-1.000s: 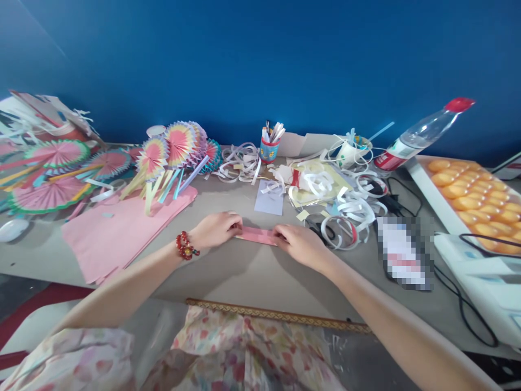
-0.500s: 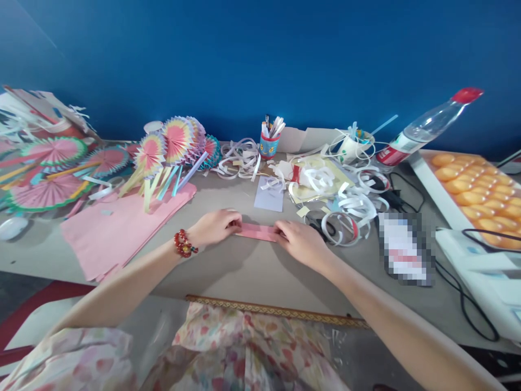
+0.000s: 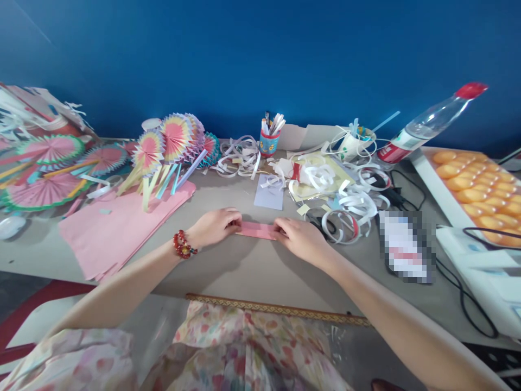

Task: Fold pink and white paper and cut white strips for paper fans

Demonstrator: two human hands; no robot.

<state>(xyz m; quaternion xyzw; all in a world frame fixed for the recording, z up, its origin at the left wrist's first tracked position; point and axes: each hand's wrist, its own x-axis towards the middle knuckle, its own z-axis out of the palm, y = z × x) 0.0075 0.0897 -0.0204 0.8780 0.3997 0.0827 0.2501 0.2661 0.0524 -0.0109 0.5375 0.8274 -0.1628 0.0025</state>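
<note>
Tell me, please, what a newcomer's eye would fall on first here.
Probably the bright pleated paper fans massed at the table's left. Next, perhaps, the red-capped bottle at the back right, before the blue wall. In the middle, the left fingers and right fingers hold a pink paper strip.

Red beaded bracelet [image 3: 183, 247] — floral garment [image 3: 248, 331]
</note>
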